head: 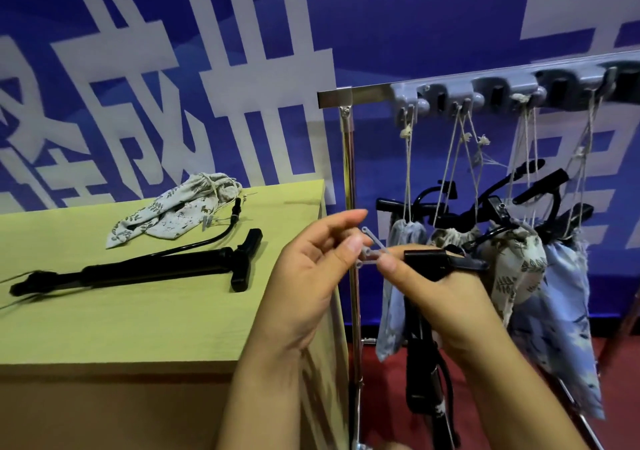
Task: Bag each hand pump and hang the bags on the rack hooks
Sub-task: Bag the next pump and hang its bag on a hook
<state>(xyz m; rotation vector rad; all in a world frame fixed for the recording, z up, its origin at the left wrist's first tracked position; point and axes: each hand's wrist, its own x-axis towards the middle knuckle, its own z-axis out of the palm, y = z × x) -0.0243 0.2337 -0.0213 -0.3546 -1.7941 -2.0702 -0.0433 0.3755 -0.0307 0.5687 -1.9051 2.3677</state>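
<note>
Your left hand (304, 276) and right hand (446, 297) meet in front of the rack post (350, 179), both pinching a small translucent plastic fitting (372, 247) between thumb and fingertips; its exact shape is hard to make out. Your right grip is also clamped on a black hand pump (420, 363), whose handle juts out past your thumb while its barrel drops below your wrist and runs out of the bottom of the view.

Behind your hands, four filled drawstring bags (519, 269) hang by their cords from the grey hook rail (491, 92), black pump handles sticking out of their mouths. They overlap, so it is unclear which handle belongs to which bag, and the rail's right end is cut off by the frame edge.

To your left, on the yellow-green counter (156, 318), a second hand pump (145, 269) lies flat with its hose (207, 241) curving up toward a crumpled heap of leaf-print empty bags (176, 212). How many bags are in the heap cannot be told. A blue banner (173, 68) with large white characters fills the background.
</note>
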